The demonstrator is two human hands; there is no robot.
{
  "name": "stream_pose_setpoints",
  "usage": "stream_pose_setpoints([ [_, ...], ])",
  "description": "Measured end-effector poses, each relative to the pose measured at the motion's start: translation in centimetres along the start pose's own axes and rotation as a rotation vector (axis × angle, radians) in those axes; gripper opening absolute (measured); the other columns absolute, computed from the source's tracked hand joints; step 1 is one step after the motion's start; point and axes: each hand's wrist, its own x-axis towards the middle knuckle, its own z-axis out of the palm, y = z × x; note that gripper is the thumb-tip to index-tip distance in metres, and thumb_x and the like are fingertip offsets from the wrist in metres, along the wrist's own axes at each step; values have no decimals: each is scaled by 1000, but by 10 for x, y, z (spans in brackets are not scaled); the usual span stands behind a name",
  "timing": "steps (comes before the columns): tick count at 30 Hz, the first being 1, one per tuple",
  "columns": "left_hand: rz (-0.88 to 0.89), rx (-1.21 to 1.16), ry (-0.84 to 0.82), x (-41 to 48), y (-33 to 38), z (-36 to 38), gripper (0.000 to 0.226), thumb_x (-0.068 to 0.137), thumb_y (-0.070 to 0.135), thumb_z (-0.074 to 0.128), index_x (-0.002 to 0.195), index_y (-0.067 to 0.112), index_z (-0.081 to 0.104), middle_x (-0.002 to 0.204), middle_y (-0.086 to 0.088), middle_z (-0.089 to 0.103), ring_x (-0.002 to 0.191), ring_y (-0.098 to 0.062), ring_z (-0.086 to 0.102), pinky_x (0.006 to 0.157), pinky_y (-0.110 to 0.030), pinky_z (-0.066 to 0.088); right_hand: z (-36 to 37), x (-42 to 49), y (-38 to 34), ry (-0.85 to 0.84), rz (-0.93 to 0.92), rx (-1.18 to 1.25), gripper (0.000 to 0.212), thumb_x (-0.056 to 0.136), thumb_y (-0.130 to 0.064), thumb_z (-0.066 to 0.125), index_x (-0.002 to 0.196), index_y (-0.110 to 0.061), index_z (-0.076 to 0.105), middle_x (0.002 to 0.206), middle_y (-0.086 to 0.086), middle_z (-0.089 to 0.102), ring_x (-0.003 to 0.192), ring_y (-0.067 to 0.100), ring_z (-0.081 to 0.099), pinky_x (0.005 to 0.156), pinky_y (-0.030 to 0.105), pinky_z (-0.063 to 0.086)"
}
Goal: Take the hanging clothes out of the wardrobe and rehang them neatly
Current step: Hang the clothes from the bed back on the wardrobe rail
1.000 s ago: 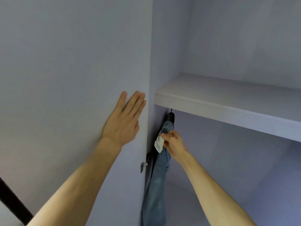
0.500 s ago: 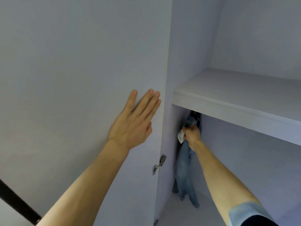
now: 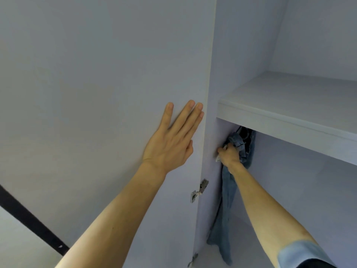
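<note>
Over the last second the right hand [image 3: 229,154] has gone up and further in, carrying the top of the jeans [image 3: 227,209] from below the shelf's front edge to right under the shelf [image 3: 289,113]. The left hand [image 3: 172,140] has stayed flat on the door [image 3: 96,74].

The right hand's grip is closed round the bunched waistband of the jeans, and a white tag [image 3: 218,159] pokes out beneath the knuckles. The jeans are inside the wardrobe [image 3: 241,45], tight against its left side wall. Their legs hang straight down below the hand, the hems loose near the bottom of the view. Something dark shows above the denim, but the shelf's front edge hides whatever the jeans hang from, so I cannot tell if they are hooked on.

The left hand's grip is wide. Its fingers are straight and spread, and the palm is against the inner face of the open door, fingertips near the door's edge. A metal hinge [image 3: 200,190] joins the door to the wardrobe side just below that hand, and a second hinge [image 3: 193,260] shows at the bottom. A black strip [image 3: 29,219] runs diagonally at lower left. A light blue sleeve [image 3: 301,254] covers the right upper arm.
</note>
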Motion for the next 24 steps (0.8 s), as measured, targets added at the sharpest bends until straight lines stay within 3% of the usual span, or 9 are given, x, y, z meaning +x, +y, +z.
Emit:
stream_pose_setpoints([
  [5,-6,3,-8,-1,-5,4,72,98,39,30,159,7,7,167,-10,6,154,-27,8,120,-61,-5,-12,17,18,-136,15,-104,39,96,-34,46,83,0,60,112,19,65,103,32,62,97,38,48],
  [7,-6,-1,-19,-1,-5,4,72,99,39,30,159,7,7,167,-10,5,154,-28,7,120,-61,-6,-12,1,5,-140,-12,-106,39,99,-27,47,75,-1,64,104,18,69,97,30,63,92,29,47],
  [9,-9,0,-29,-1,-4,2,72,99,40,30,159,7,8,167,-11,4,154,-28,6,120,-61,-6,-7,-24,-2,-209,-49,-142,28,102,-22,47,103,1,64,119,13,58,111,28,57,93,25,42],
  [10,-10,0,-33,-1,-3,0,72,99,40,29,159,7,8,167,-11,4,154,-28,6,120,-61,-6,-3,-34,-1,-254,-50,-156,36,102,-28,47,126,-2,54,133,10,45,122,27,49,102,28,38],
  [11,-11,-1,-37,-1,-3,-2,71,99,40,29,159,7,7,167,-11,4,154,-28,5,120,-61,-6,0,-42,0,-286,-62,-177,45,101,-34,47,135,-6,43,140,7,35,128,25,41,108,32,34],
  [14,-14,-14,-61,-1,-3,-6,71,99,39,28,159,7,7,167,-12,3,154,-29,4,121,-59,-5,3,-66,1,-348,-115,-189,57,103,-26,44,152,-5,23,156,1,22,143,21,26,119,31,17],
  [17,-25,-86,-94,-16,5,-8,71,97,35,32,159,7,9,167,-11,3,154,-28,1,123,-54,-7,-2,-99,1,-398,-141,-155,63,106,-18,42,158,-12,8,162,-3,16,150,16,15,117,23,9],
  [20,-88,-217,-160,-57,31,-9,76,92,29,45,159,10,14,167,-8,6,154,-25,3,124,-49,-7,-3,-131,9,-393,-168,-132,59,104,-24,47,158,-24,20,160,-6,26,147,14,25,120,28,19],
  [24,-232,-426,-363,-144,76,-19,82,81,20,58,157,19,26,166,2,16,153,-16,15,125,-44,-1,4,-194,26,-427,-316,-169,51,103,-27,50,152,-31,35,151,-16,36,137,-4,26,113,17,20],
])
